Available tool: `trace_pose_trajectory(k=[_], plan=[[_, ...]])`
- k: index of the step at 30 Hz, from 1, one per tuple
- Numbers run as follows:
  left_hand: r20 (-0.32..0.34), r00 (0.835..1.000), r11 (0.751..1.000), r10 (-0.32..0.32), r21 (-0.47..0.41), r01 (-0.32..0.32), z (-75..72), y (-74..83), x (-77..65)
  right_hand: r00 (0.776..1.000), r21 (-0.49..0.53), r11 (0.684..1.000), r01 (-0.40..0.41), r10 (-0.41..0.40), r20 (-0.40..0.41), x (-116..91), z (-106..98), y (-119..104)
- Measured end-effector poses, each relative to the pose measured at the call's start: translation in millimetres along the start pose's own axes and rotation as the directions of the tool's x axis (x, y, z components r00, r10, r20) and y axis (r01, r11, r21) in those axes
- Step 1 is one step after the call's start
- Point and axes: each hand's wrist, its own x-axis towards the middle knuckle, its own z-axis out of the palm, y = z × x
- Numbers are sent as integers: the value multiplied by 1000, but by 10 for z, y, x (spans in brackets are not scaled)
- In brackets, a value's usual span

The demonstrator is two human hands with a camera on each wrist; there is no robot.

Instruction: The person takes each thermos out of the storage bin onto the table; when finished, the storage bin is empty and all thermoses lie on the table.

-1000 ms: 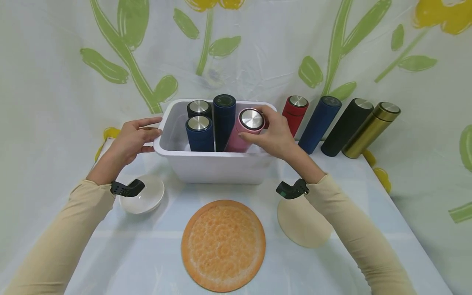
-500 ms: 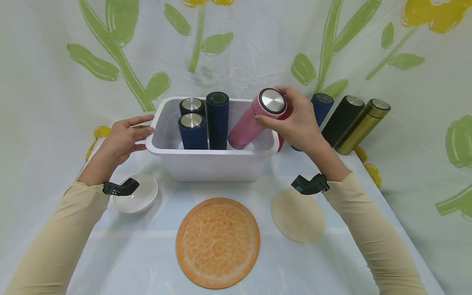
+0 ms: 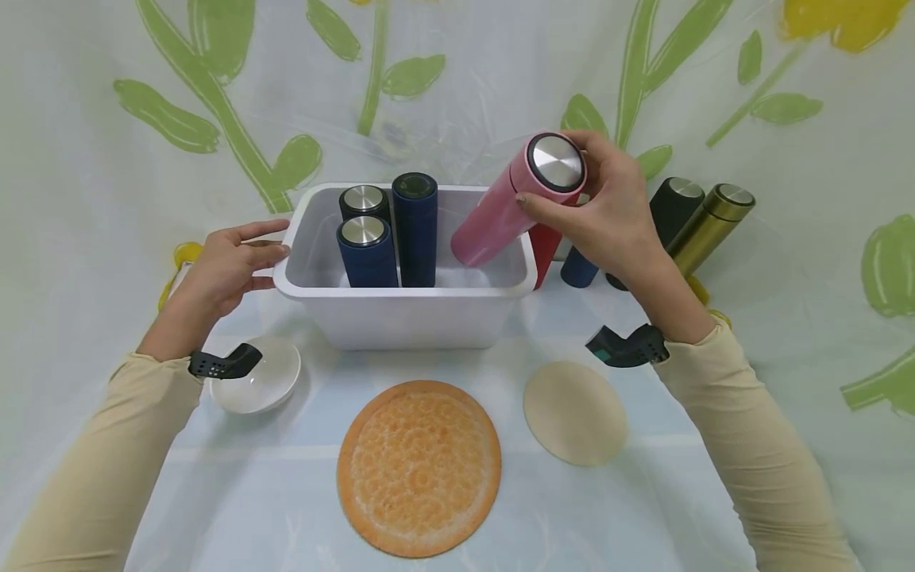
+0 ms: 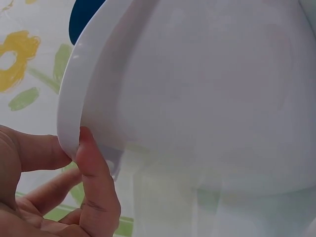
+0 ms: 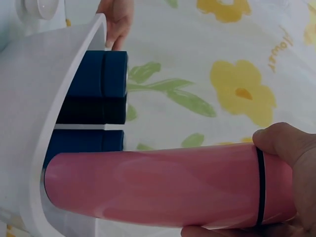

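Observation:
My right hand (image 3: 618,206) grips a pink thermos flask (image 3: 500,206) round its silver-topped lid end. The flask leans to the right, its lower end inside the white plastic tub (image 3: 400,322). In the right wrist view its pink body (image 5: 158,187) lies across the tub's rim. My left hand (image 3: 232,258) pinches the tub's left rim between thumb and finger, as the left wrist view shows at the rim (image 4: 74,94). Standing in the tub's left half are a short blue flask (image 3: 368,258), a black flask (image 3: 364,197) and a taller dark blue flask (image 3: 416,230).
Right of the tub stand a red flask (image 3: 545,250), a blue flask (image 3: 579,268), a black flask (image 3: 672,208) and a gold flask (image 3: 711,226), partly behind my right hand. Nearer lie a white bowl (image 3: 260,381), a round orange-brown mat (image 3: 420,469) and a cream disc (image 3: 575,413).
My right hand has lifted the pink thermos flask up and to the right, tilting it out of the tub's right half. The left hand stays on the rim.

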Motion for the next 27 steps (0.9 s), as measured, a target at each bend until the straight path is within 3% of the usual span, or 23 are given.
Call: trace_pose_trajectory(k=[10,20,27], plan=[[-11,1000,1000,6,13,-6,-15,11,-23,997,88,994,60,-56,-43,35,-174,-124],[-24,1000,999,11,53,-9,-47,-4,-89,986,34,997,71,-65,-154,9,-394,-179],[-40,999,999,21,50,-19,-62,-10,-106,982,34,997,70,-63,-179,18,-538,-178]])
